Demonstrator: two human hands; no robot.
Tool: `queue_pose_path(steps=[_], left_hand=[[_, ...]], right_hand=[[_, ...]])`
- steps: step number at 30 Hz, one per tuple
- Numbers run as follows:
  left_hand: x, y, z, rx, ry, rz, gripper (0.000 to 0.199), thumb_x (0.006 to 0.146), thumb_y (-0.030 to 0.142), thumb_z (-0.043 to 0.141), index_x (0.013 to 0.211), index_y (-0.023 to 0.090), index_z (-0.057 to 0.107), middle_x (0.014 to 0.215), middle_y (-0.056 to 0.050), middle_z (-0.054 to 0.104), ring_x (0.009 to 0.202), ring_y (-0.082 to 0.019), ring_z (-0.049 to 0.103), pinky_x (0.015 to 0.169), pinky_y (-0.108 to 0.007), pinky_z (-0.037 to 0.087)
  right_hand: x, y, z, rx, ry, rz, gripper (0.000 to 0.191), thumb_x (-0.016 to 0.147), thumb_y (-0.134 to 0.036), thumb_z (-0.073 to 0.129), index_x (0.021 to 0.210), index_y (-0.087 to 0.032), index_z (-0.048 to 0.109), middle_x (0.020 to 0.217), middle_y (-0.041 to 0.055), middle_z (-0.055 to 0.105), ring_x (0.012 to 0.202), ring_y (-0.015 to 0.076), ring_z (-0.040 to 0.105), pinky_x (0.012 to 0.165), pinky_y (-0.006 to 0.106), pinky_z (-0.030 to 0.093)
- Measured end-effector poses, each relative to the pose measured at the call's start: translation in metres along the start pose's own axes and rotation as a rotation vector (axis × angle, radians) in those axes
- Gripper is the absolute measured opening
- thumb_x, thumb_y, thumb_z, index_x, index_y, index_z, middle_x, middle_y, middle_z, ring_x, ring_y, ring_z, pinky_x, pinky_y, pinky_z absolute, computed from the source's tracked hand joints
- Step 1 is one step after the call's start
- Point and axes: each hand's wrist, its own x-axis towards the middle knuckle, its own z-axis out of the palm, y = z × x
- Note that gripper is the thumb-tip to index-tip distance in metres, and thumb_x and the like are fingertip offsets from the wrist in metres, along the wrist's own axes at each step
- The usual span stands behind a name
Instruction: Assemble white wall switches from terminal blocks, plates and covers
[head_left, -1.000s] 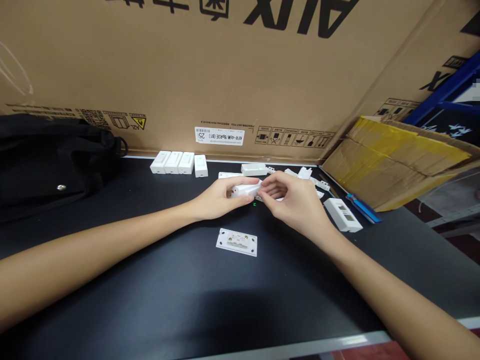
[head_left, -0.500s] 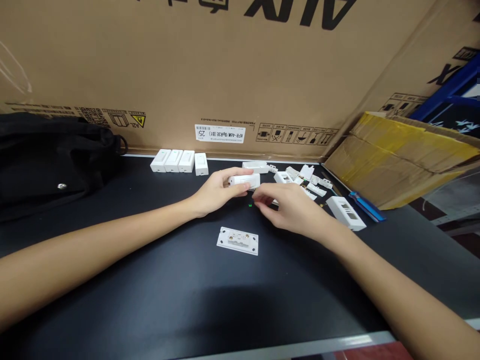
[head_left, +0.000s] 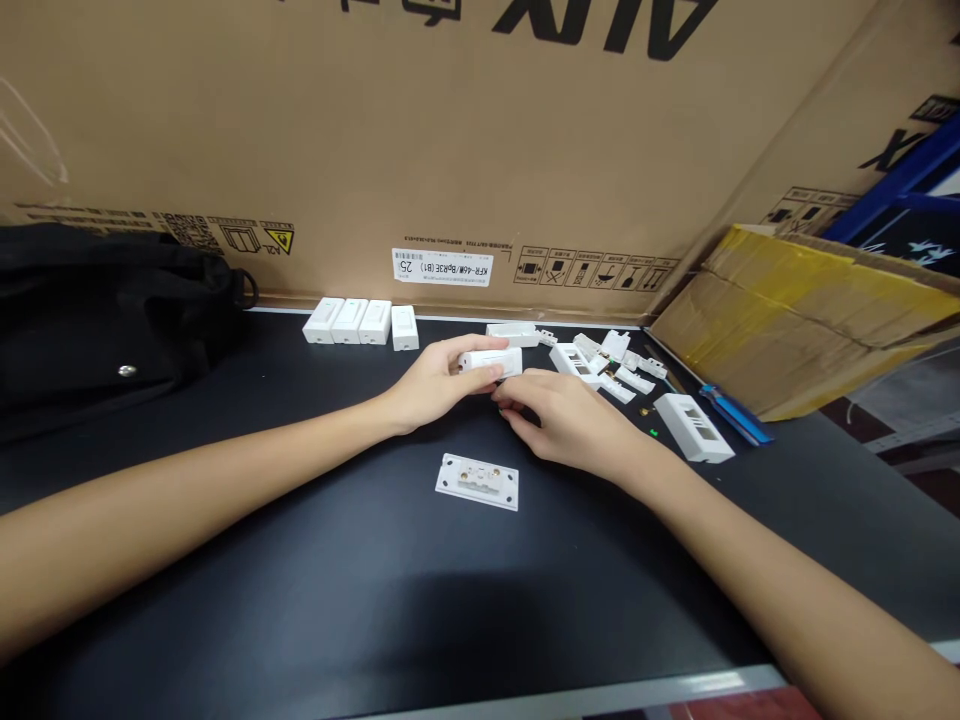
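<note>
At the far left, a black bag (head_left: 97,320) lay on the black table (head_left: 225,590), in front of a large cardboard carton (head_left: 450,150) bearing a white label (head_left: 442,267). Along the carton's foot stood three white plastic blocks (head_left: 349,321) side by side, with a fourth block (head_left: 405,328) just beside them. The left hand (head_left: 439,380) was closed around one end of a white housing (head_left: 491,363), its fingers wrapped over the top, and the housing lay crosswise between the two hands. The right hand (head_left: 566,425) held nothing; it was loosely curled, narrow rather than spread, and its fingertips (head_left: 501,397) sat just below the housing, though any contact was hidden. Nearer the person, below the hands, lay a flat white faceplate (head_left: 477,481) with brass-coloured inserts. To the right, small white parts (head_left: 600,365) were scattered near the carton, then came a white cover (head_left: 691,427) with rectangular openings and a blue tool (head_left: 735,414). At the far right, a piece of cardboard (head_left: 802,320) with yellow tape leaned against the carton.
</note>
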Motion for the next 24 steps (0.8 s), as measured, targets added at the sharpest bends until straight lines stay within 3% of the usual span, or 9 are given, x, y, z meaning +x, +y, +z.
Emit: queue_pose_path(steps=[7, 14, 21, 24], left_hand=[[0.0000, 0.0021, 0.0000, 0.053, 0.010, 0.015, 0.048, 0.092, 0.038, 0.076, 0.135, 0.018, 0.069, 0.131, -0.012, 0.072, 0.117, -0.027, 0.069, 0.110, -0.049, 0.052], [-0.0004, 0.0025, 0.0029, -0.091, -0.015, -0.010, 0.047, 0.090, 0.037, 0.079, 0.132, 0.018, 0.070, 0.137, -0.011, 0.069, 0.119, -0.027, 0.069, 0.107, -0.047, 0.057], [-0.0006, 0.0038, 0.0037, -0.067, -0.014, -0.006, 0.045, 0.090, 0.036, 0.078, 0.131, 0.018, 0.071, 0.139, -0.011, 0.068, 0.120, -0.026, 0.068, 0.105, -0.045, 0.059], [-0.0005, 0.0025, 0.0031, -0.050, -0.013, 0.002, 0.046, 0.090, 0.037, 0.078, 0.131, 0.018, 0.071, 0.141, -0.012, 0.066, 0.120, -0.026, 0.068, 0.104, -0.044, 0.059]], right_hand=[[0.0037, -0.0078, 0.0034, -0.048, -0.054, 0.085, 0.017, 0.094, -0.007, 0.049, 0.097, -0.017, 0.062, 0.096, 0.0100, 0.074, 0.080, 0.0206, 0.065, 0.069, 0.032, 0.043], [0.0039, -0.0049, 0.0015, 0.124, -0.041, 0.198, 0.015, 0.089, -0.007, 0.054, 0.097, -0.018, 0.058, 0.087, 0.0064, 0.072, 0.074, 0.0189, 0.066, 0.069, 0.030, 0.046], [0.0011, -0.0040, 0.0020, 0.118, -0.015, 0.204, 0.019, 0.083, -0.004, 0.056, 0.087, -0.022, 0.049, 0.078, 0.0036, 0.068, 0.066, 0.0193, 0.062, 0.062, 0.032, 0.043], [-0.0001, -0.0048, -0.0025, 0.240, 0.029, 0.220, 0.025, 0.076, -0.003, 0.060, 0.085, -0.023, 0.049, 0.069, -0.0009, 0.065, 0.060, 0.0172, 0.061, 0.059, 0.031, 0.044]])
